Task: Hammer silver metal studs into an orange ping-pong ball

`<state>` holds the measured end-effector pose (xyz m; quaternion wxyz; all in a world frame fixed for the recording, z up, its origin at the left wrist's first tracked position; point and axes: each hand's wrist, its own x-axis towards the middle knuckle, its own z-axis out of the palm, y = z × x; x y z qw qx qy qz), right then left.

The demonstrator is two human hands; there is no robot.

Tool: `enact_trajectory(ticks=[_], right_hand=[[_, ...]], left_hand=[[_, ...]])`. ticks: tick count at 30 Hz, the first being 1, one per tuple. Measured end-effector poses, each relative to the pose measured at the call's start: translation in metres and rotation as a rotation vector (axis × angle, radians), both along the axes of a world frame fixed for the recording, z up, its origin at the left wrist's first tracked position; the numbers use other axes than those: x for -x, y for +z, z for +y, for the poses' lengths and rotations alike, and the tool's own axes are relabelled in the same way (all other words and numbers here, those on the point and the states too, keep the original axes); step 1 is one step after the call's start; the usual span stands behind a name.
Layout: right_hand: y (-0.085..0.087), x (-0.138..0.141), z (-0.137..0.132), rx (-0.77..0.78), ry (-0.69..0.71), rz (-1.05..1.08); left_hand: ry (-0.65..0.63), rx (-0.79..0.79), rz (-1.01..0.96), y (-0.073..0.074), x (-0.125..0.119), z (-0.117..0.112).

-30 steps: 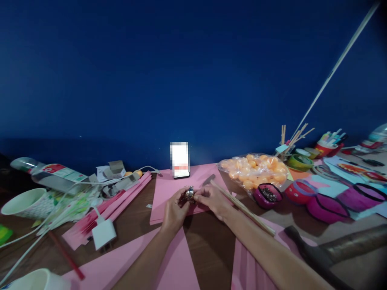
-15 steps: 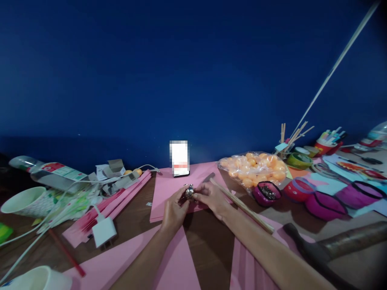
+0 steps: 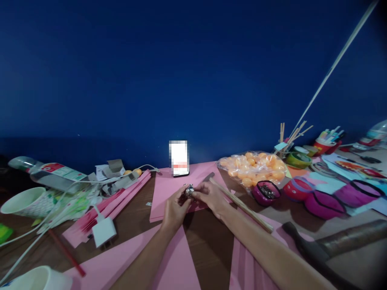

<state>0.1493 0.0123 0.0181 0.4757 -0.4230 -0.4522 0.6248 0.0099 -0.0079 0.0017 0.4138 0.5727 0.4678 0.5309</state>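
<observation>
Between the fingertips of both hands is a small, shiny, silvery rounded piece (image 3: 189,191), too small for me to name its kind. My left hand (image 3: 175,207) pinches it from the left, thumb below and fingers curled behind. From the right, my right hand (image 3: 211,199) grips it with thumb and forefinger. Both are held above pink paper (image 3: 160,201) near the middle of the table. Just behind my right hand lies a small hammer, its wooden handle (image 3: 254,217) slanting toward the lower right. A phone (image 3: 180,159) with a blurred-out screen stands upright beyond my hands.
At right are a bag of orange balls (image 3: 252,167), a purple bowl of small metal bits (image 3: 266,192), magenta bowls (image 3: 325,205) and a larger hammer (image 3: 347,241). At left are a white charger (image 3: 103,230), a plastic bottle (image 3: 54,175), cups and a red pencil (image 3: 68,253).
The hands keep their hold on the silvery piece, which looks slightly turned between the fingertips. Everything else stays in place, apart from a slight shift of the view.
</observation>
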Motion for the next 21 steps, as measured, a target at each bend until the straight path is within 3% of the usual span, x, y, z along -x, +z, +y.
enact_trajectory(ticks=[7,12,16,21], right_hand=[[-0.005,0.004,0.0,-0.052,-0.041,-0.02],[-0.011,0.003,0.003,-0.203,-0.034,-0.063],[-0.009,0.003,0.002,-0.317,-0.049,-0.149],[-0.004,0.005,-0.003,-0.348,0.0,-0.167]], left_hand=[[-0.051,0.083,-0.153,-0.002,0.003,0.006],[-0.055,0.094,-0.181,0.003,0.003,0.003],[-0.033,0.084,-0.201,0.005,0.004,0.002],[0.007,0.13,-0.216,0.004,0.006,0.003]])
